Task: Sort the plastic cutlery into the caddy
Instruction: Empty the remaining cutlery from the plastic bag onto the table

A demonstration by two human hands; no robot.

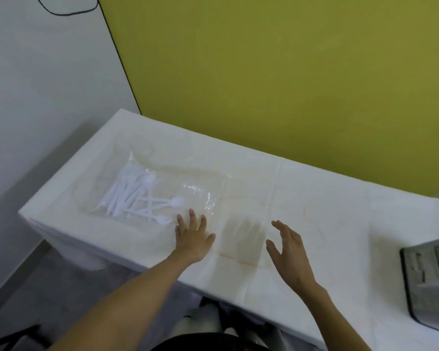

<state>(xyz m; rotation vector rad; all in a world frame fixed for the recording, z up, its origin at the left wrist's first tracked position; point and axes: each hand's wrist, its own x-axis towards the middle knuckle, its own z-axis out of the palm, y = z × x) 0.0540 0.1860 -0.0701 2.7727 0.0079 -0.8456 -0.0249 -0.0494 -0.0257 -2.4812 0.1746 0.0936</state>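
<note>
Tugged carelessly, the slippery clear bag [200, 196] could slide or spill its contents, I judge. White plastic cutlery [127, 193] lies jumbled in the bag's left half. The left hand [193, 239], fingers spread, rests on the bag's near edge. The right hand [289, 252], open and empty, hovers right of the bag. What looks like the grey caddy [431, 279] sits far right of the bag.

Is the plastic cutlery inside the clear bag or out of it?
Inside: the cutlery lies heaped under the shiny film of the clear bag. Sealed or not, I cannot tell.
</note>
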